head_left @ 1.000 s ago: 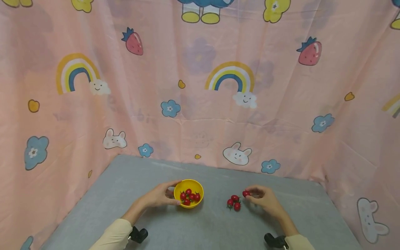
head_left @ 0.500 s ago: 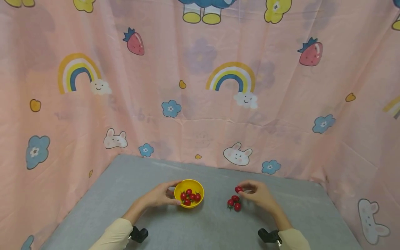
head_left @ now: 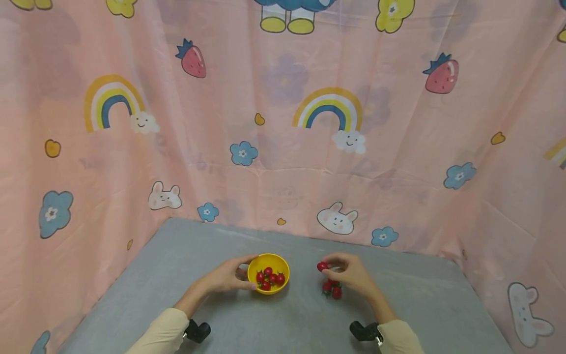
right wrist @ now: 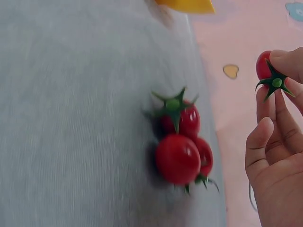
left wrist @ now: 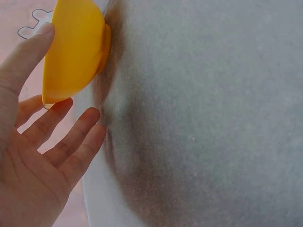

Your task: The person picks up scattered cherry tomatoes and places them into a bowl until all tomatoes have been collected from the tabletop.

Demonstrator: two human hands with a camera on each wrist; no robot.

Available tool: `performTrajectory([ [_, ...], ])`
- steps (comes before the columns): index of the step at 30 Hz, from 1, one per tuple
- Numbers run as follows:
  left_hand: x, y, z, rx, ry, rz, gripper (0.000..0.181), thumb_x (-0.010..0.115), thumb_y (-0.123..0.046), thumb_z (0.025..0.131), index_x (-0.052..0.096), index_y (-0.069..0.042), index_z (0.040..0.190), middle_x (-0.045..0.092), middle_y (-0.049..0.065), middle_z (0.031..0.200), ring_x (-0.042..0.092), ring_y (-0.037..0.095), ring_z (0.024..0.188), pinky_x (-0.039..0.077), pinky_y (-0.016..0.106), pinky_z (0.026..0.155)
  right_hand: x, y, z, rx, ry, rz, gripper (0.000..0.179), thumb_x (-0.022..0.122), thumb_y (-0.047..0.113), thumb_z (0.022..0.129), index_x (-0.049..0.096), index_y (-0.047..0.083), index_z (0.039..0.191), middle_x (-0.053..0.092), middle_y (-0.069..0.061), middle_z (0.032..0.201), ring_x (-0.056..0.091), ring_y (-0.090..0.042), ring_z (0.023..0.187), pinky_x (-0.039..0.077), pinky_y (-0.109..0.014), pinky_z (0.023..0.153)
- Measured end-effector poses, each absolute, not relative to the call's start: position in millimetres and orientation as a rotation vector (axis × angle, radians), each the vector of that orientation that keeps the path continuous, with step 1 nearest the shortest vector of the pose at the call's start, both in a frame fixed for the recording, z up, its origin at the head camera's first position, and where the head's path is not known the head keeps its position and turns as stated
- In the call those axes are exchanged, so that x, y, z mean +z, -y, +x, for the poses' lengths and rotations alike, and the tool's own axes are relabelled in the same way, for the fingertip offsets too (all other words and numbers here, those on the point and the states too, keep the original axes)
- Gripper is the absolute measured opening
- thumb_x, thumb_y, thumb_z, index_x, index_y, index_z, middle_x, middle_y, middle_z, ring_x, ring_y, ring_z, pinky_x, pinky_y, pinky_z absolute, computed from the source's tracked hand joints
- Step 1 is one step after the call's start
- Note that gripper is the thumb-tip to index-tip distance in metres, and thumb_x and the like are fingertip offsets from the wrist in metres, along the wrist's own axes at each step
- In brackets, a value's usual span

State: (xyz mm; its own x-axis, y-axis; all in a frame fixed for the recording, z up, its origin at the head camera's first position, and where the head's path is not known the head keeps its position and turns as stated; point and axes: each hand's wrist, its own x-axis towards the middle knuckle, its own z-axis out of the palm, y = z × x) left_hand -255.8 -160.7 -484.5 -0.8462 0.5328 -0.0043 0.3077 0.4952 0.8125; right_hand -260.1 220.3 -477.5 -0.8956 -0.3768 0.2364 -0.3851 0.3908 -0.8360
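My left hand (head_left: 224, 277) holds the side of a yellow bowl (head_left: 264, 262), thumb and fingers spread at its rim. Several red cherry tomatoes (head_left: 272, 279) with green stems lie inside the bowl. To the right, my right hand (head_left: 352, 271) pinches one cherry tomato (head_left: 322, 266) between thumb and fingertips, raised above the table; in the right wrist view its green calyx (right wrist: 277, 82) faces the camera. Below that hand, 3 loose cherry tomatoes (right wrist: 178, 160) sit clustered on the table, partly covered by the hand in the head view.
A grey cloth-covered table (head_left: 212, 324) lies under everything. Behind it and at the sides hangs a pink curtain (head_left: 283, 187) printed with rainbows, strawberries and rabbits. Each wrist wears a black camera mount (head_left: 197, 331).
My right hand has moved left with the pinched tomato, passing over the loose cluster toward the bowl. My left hand and the bowl stay in place.
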Motion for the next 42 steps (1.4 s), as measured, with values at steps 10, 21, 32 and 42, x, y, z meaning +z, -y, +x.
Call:
performTrajectory([
  [10, -487, 161, -257, 1.273, -2.484, 0.734, 0.082, 0.084, -0.026, 0.086, 0.043, -0.006, 0.154, 0.052, 0.02, 0.14, 0.067, 0.026, 0.105, 0.056, 0.042, 0.09, -479, -195, -262, 1.572, 2.611, 0.73, 0.019, 0.078, 0.012, 0.092, 0.074, 0.006, 0.11, 0.071, -0.004, 0.105, 0.066, -0.022, 0.098, 0.056, -0.028, 0.082],
  [21, -485, 161, -257, 1.284, -2.471, 0.718, 0.081, 0.084, -0.025, 0.086, 0.043, -0.006, 0.154, 0.051, 0.02, 0.141, 0.067, 0.025, 0.104, 0.056, 0.042, 0.09, -477, -171, -268, 1.663, 2.599, 0.769, 0.02, 0.08, 0.018, 0.09, 0.075, 0.013, 0.109, 0.072, 0.001, 0.104, 0.066, -0.021, 0.098, 0.056, -0.031, 0.085],
  [32, -485, 161, -257, 1.26, -2.484, 0.715, 0.081, 0.084, -0.026, 0.087, 0.043, -0.006, 0.154, 0.052, 0.02, 0.141, 0.067, 0.025, 0.105, 0.056, 0.042, 0.091, -475, -147, -270, 1.73, 2.598, 0.789, 0.02, 0.079, 0.013, 0.09, 0.075, 0.01, 0.109, 0.072, -0.002, 0.105, 0.065, -0.023, 0.099, 0.056, -0.031, 0.083],
  [42, -484, 160, -257, 1.263, -2.48, 0.702, 0.081, 0.083, -0.026, 0.087, 0.042, -0.006, 0.154, 0.051, 0.02, 0.142, 0.067, 0.026, 0.105, 0.056, 0.042, 0.09, -474, -129, -271, 1.746, 2.57, 0.874, 0.02, 0.079, 0.016, 0.091, 0.075, 0.009, 0.11, 0.073, -0.002, 0.106, 0.066, -0.023, 0.1, 0.056, -0.031, 0.083],
])
